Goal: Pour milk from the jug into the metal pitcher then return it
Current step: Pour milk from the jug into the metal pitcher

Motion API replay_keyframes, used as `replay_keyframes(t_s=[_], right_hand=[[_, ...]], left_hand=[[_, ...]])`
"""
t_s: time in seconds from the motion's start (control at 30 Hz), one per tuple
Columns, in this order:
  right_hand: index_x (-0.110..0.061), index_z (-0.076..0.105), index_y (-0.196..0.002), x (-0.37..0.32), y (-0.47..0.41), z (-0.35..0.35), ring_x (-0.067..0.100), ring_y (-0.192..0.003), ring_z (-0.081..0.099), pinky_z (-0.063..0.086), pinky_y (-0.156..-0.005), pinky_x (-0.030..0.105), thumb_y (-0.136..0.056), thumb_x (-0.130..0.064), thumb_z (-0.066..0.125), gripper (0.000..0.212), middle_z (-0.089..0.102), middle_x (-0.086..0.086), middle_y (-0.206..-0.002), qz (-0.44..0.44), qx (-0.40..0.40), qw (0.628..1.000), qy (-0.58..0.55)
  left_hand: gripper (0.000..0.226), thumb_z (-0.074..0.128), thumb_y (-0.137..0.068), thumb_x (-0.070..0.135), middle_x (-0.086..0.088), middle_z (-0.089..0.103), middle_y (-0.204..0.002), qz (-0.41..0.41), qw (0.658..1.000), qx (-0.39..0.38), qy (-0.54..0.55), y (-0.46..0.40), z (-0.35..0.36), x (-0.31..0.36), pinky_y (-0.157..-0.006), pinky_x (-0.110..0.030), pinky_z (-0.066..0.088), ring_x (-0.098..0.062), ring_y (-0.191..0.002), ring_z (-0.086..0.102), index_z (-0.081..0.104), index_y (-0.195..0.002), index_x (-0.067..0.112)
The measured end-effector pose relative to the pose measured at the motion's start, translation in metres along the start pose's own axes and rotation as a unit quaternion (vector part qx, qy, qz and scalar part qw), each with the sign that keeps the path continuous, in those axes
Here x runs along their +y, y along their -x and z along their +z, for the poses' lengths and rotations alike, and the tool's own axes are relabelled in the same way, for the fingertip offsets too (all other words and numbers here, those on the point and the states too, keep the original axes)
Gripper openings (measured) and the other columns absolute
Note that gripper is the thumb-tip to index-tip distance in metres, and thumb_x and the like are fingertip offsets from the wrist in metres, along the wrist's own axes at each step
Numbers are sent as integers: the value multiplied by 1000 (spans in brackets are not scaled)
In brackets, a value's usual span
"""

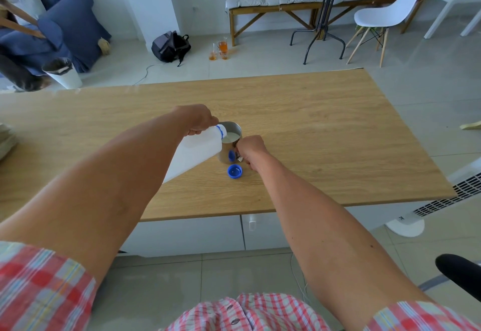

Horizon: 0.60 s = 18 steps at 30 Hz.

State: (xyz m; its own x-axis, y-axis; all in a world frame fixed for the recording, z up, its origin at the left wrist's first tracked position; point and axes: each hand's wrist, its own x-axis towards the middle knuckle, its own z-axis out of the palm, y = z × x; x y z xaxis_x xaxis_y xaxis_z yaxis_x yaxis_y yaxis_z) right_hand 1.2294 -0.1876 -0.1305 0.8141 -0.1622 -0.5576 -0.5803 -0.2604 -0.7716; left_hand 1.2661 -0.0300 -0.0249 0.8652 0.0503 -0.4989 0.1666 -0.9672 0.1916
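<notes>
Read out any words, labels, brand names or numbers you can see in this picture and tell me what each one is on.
No text can be read for certain.
White plastic milk jug: no label or print shows on the visible side.
Shiny metal pitcher: no marking, only a reflection of the blue screw cap.
White tower fan: a small dark mark near its base, too small and blurred to read.

Both bare forearms reached forward, the left hand (196, 119) raised with curled fingers (knuckles up), while the right hand (251, 149) sat lower, fingers curled in a grip.
</notes>
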Motion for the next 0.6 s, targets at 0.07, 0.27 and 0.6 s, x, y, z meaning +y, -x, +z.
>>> replay_keyframes(t_s=[0.07, 0.27, 0.6], right_hand=[[-5, 71, -114, 0, 0, 0, 18, -59, 47, 38, -51, 31, -91, -9, 48, 32, 62, 5, -82, 0, 0, 1000, -1], [-4, 72, -106, 1, -1, -1, 19, -59, 44, 36, -52, 31, -90, -10, 49, 29, 60, 5, -78, -16, 2, 1000, 5], [-4, 73, -108, -1, 1, -1, 18, -53, 41, 35, -48, 25, -90, -9, 50, 30, 60, 4, -75, -12, 7, 999, 35]], left_hand=[[42, 44, -102, 38, -7, 45, -61, -1, 1000, 1, 10, -1, 1, -1, -52, -28, 30, -21, -50, 36, 52, -74, 8], [35, 45, -99, 32, -8, 43, -61, -3, 997, -4, 77, 2, 6, -12, -50, -28, 28, -21, -50, 33, 46, -73, 9], [31, 44, -98, 26, -9, 36, -64, 12, 958, 70, 277, 18, 29, -41, -49, -27, 22, -21, -52, 24, 37, -71, 11]])
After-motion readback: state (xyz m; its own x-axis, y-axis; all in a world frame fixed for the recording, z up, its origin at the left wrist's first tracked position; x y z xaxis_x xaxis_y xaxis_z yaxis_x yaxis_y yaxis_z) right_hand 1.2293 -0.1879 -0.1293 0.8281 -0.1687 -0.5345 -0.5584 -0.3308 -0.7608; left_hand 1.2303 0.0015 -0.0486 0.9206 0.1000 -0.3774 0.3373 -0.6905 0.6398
